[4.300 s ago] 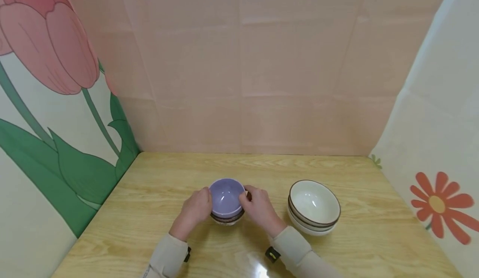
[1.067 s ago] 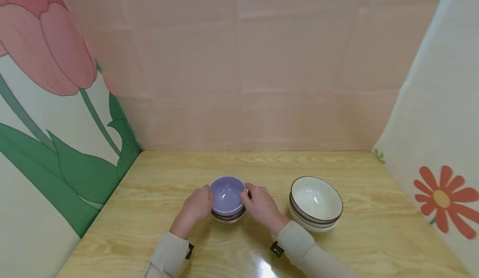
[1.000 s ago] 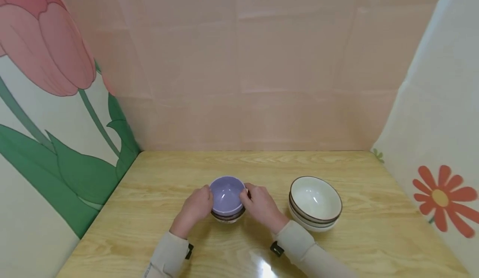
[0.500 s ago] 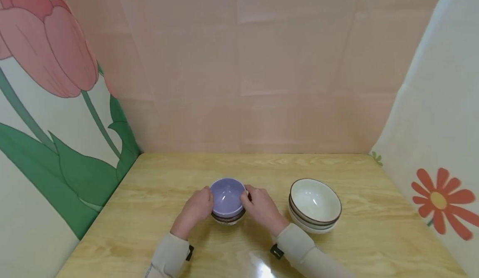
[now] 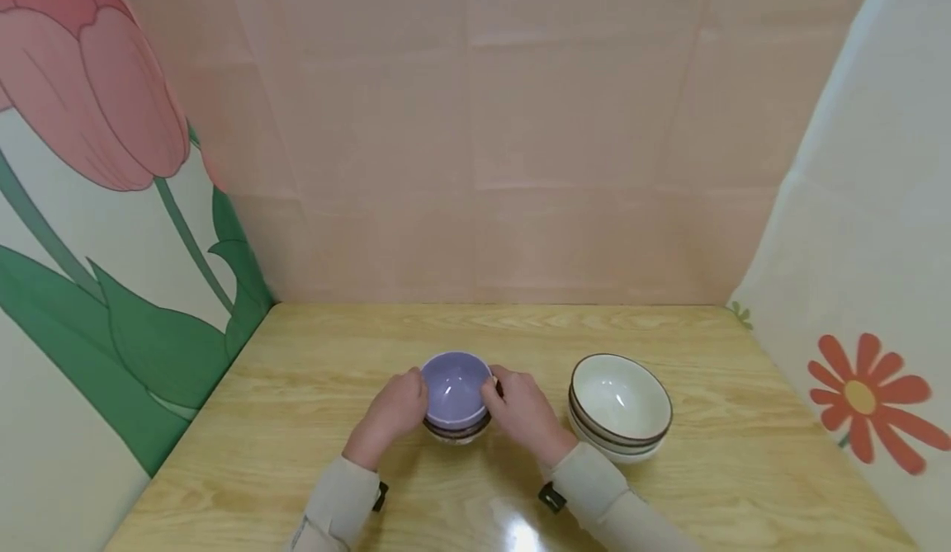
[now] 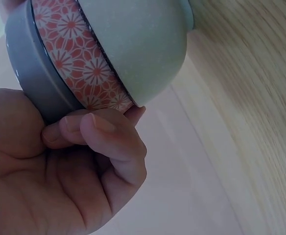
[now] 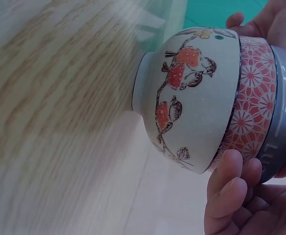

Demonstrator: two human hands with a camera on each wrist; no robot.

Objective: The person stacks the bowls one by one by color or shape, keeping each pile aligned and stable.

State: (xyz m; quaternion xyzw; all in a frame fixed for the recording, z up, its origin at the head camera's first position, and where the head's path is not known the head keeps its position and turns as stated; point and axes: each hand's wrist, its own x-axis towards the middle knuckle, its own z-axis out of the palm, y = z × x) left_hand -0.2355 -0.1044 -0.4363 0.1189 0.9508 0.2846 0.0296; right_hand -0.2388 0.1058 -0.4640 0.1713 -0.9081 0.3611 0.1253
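Note:
A purple bowl [image 5: 455,391] tops a nested stack in front of me. Under it, in the right wrist view, comes a bowl with red and white flowers [image 7: 253,93]. The lowest is a white bowl with painted birds [image 7: 202,103], its foot at the wood surface. My left hand [image 5: 397,408] grips the stack's left side, thumb at the purple rim; the left wrist view shows its curled fingers [image 6: 108,132] against the flowered band. From the right side my right hand [image 5: 523,412] holds the stack likewise, thumb over the rim and fingertips under the purple bowl.
A second stack of larger cream bowls [image 5: 620,395] with brown rims stands to the right, close beside my right forearm. The wooden table [image 5: 334,329] ends at a pinkish backdrop [image 5: 475,164]. Flower-printed sheets [image 5: 862,164] hang at both sides.

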